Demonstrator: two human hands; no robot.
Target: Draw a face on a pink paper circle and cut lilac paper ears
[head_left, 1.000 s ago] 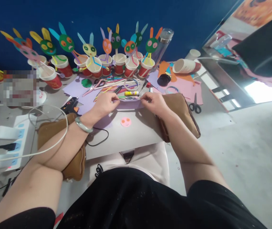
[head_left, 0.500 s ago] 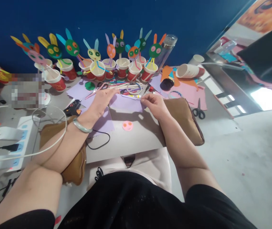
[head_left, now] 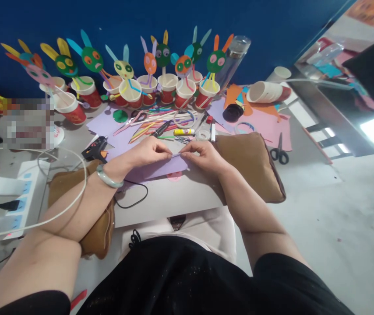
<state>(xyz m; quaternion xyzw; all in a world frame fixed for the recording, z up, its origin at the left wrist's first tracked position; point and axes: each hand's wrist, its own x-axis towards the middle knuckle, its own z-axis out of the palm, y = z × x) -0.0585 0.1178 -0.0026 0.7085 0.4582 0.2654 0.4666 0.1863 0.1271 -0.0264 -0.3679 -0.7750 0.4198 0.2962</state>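
Both your left hand (head_left: 150, 151) and your right hand (head_left: 203, 156) pinched the upper edge of the purple paper (head_left: 164, 169), partly covering the pink paper face (head_left: 174, 177), and uneven pulling could have creased or torn that edge.

The purple sheet (head_left: 167, 168) now partly covers the pink face disc (head_left: 174, 176); left hand (head_left: 150, 152) and right hand (head_left: 205, 156) have closed in beyond it.

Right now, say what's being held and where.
Purple paper, by its far edge: the fingers of the left hand and right hand pinch it, close together.
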